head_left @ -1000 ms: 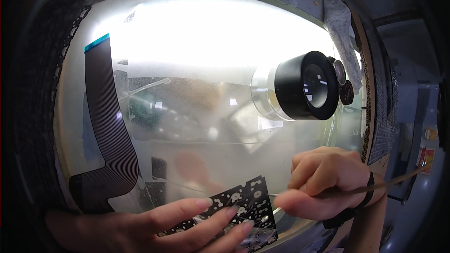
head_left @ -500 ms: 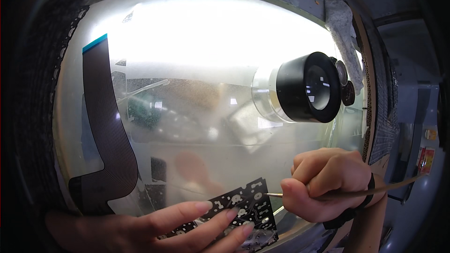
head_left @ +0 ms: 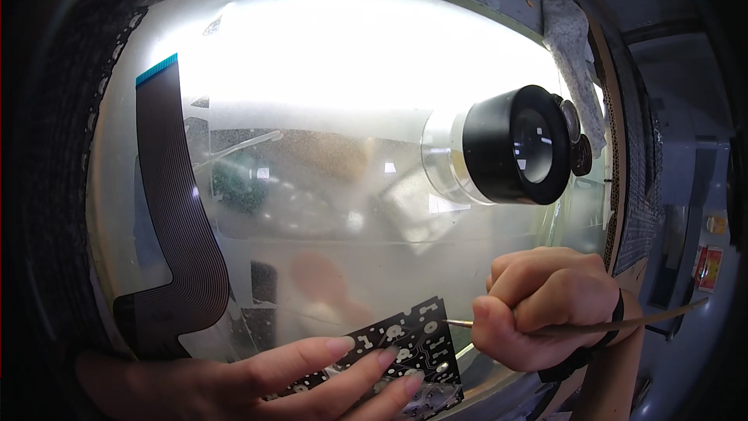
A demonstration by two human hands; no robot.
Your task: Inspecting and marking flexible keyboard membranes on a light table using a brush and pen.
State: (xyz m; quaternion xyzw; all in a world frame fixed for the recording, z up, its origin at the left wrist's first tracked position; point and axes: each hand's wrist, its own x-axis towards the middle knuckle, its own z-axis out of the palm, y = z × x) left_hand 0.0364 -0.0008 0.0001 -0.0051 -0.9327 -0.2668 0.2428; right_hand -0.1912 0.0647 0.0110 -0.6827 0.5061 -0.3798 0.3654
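Note:
A black film-like circuit sheet [head_left: 428, 308] with pale pads and traces lies tilted at the bottom centre. The fingers of my left hand [head_left: 327, 370] are stretched and spread flat across it; the thumb is hidden. From the right, my right hand [head_left: 545, 304] is closed around a fine paintbrush [head_left: 654, 318] with a brown handle. The brush's thin tip is at the sheet's upper right edge; I cannot tell whether it touches. A dark band circles the right wrist.
A lit, glassy work surface [head_left: 312, 93] spreads beneath. On it stand a black-and-clear loupe [head_left: 506, 144] at right and a dark striped flex cable [head_left: 175, 187] with a blue end at left. A grey cloth [head_left: 566, 31] hangs over the far right edge, beside cardboard [head_left: 612, 148].
The brush tip has shifted slightly right, toward the sheet's edge, and the handle's far end has dipped a little. My left hand and the sheet have hardly moved.

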